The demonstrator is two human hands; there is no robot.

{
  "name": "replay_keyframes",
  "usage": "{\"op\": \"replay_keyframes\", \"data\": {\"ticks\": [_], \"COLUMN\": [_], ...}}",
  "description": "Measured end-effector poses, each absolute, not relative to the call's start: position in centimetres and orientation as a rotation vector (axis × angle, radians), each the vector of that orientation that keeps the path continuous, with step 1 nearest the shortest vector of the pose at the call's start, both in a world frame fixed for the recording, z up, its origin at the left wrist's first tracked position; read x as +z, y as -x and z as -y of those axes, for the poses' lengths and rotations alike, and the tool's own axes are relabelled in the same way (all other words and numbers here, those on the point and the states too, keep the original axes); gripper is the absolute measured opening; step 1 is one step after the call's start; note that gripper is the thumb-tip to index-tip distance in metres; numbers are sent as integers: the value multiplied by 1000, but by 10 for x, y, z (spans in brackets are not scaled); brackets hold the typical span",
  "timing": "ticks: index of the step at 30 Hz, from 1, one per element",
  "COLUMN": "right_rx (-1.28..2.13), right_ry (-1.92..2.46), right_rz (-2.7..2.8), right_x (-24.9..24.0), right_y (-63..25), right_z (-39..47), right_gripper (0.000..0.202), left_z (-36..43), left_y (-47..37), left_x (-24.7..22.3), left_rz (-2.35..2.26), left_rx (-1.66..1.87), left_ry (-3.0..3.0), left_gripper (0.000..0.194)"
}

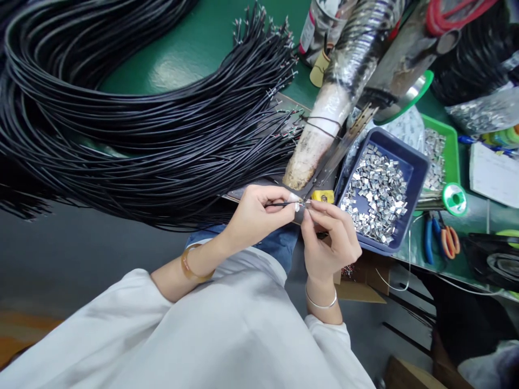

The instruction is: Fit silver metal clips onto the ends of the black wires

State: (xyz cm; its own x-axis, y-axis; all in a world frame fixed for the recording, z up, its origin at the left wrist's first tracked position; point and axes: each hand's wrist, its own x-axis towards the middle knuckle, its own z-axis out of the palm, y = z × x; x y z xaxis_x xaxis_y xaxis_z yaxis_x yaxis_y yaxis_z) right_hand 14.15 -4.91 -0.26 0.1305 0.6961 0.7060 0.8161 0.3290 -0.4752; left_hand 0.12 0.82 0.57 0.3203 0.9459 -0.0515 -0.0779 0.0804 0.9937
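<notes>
My left hand [265,209] pinches a black cable [278,204] near its end, between thumb and forefinger; white wrap covers a fingertip. Opposite it, my right hand [330,235] is closed in a pinch on a small silvery metal connector [307,203]. The cable end and the connector meet between the fingertips; whether they are joined is too small to tell. Just beyond the fingers lies a yellow block [323,196]. To the right of my right hand, a dark blue tray [417,162] holds many loose metal connectors [379,189].
A large bundle of black cables [162,129] with stripped ends covers the table's left. A plastic-wrapped hose [324,113] slopes down close to my hands. Further right are a green tray [452,146], a solder spool [454,199], pliers [449,241] and a paper pad [494,174].
</notes>
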Motion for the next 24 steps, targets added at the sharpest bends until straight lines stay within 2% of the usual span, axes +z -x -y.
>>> {"op": "replay_keyframes", "data": {"ticks": [8,13,18,24], "right_rx": [-151,-177,-183,-144], "right_ry": [1363,1386,1404,1400], "right_rz": [1583,1595,1598,1620], "right_x": [-10,-9,-5,-2], "right_y": [-143,-142,-141,-142], "right_z": [53,53,51,49], "right_gripper": [17,21,22,21], "left_z": [-8,-9,-11,-13], "left_y": [-1,1,4,4], "left_x": [4,6,6,7], "left_rz": [-875,-835,-831,-862], "left_rx": [960,920,820,872], "left_ry": [-1166,-1095,-1129,-1093], "left_gripper": [9,6,12,11]}}
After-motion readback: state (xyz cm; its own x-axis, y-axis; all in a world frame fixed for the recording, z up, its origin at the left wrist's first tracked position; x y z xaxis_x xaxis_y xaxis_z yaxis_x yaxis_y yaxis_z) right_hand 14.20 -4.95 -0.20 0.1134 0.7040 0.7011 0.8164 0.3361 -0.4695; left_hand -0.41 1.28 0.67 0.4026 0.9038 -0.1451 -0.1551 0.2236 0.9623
